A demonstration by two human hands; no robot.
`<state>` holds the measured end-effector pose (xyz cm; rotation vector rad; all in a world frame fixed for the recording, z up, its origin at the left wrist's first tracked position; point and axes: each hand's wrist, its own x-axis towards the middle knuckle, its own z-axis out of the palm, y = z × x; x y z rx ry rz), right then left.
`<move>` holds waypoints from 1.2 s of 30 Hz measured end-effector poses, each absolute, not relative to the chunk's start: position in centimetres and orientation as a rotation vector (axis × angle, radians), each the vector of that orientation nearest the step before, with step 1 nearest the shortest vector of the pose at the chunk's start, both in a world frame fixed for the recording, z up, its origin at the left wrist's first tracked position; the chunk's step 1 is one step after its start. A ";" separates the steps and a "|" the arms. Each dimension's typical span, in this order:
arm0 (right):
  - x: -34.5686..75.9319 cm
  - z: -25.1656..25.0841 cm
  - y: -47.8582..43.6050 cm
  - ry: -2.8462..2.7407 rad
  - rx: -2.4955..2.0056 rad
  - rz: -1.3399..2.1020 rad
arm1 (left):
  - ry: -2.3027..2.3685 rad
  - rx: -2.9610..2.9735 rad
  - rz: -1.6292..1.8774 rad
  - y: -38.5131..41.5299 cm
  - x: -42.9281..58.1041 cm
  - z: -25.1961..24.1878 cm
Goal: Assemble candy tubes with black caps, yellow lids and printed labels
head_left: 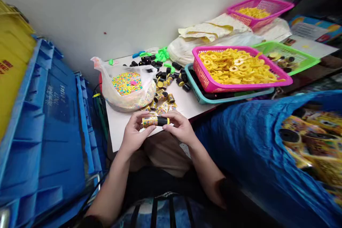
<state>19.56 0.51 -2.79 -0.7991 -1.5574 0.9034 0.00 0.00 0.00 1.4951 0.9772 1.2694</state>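
My left hand (pixel 134 131) and my right hand (pixel 181 127) meet over the near edge of the white table (pixel 121 128). Together they grip a small yellow-patterned tube (pixel 156 121) held sideways; my left fingers pinch its yellow end and my right fingers close on its black end. Just beyond lies a heap of similar yellow tubes (pixel 161 102). A clear plastic bag of tiny coloured candy beads (pixel 127 83) sits to the left of that heap. Loose black caps (pixel 171 74) are scattered further back.
A pink basket of yellow rings (pixel 237 67) rests on a teal tray (pixel 197 94). Behind stand a green basket (pixel 287 57) and another pink basket (pixel 259 10). Blue crates (pixel 53 128) fill the left. A blue sack of finished tubes (pixel 307 139) gapes at right.
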 end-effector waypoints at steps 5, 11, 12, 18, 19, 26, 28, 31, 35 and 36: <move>19.6 -2.3 0.4 -1.601 -0.775 1.018 | 1.010 1.558 1.072 0.2 0.0 0.9; 19.2 -2.9 -0.1 -1.199 -0.642 1.568 | 0.959 1.276 1.003 -0.4 1.4 0.7; 18.9 -3.1 -0.2 -1.167 -0.646 1.628 | 0.956 1.241 1.017 -0.5 1.7 0.6; 16.8 -3.6 -0.6 -1.003 -0.511 1.680 | 1.021 1.269 1.025 -0.9 2.3 1.3; 16.6 -3.7 -0.6 -1.013 -0.500 1.630 | 1.020 1.289 1.014 -1.0 2.3 1.6; 17.1 -4.0 -0.6 -1.067 -0.440 1.495 | 0.922 1.301 0.927 -1.0 2.4 2.1; 17.5 -3.9 -0.3 -1.137 -0.429 1.516 | 0.896 1.284 0.868 -0.8 2.3 1.6; 18.0 -3.6 0.1 -1.255 -0.557 1.441 | 0.897 1.271 0.895 -0.6 2.1 1.1; 18.5 -3.1 -0.2 -1.283 -0.652 1.371 | 0.927 1.250 1.021 -0.6 2.0 1.1; 18.7 -2.9 -0.4 -1.299 -0.648 1.377 | 0.894 1.233 1.010 -0.8 2.0 1.0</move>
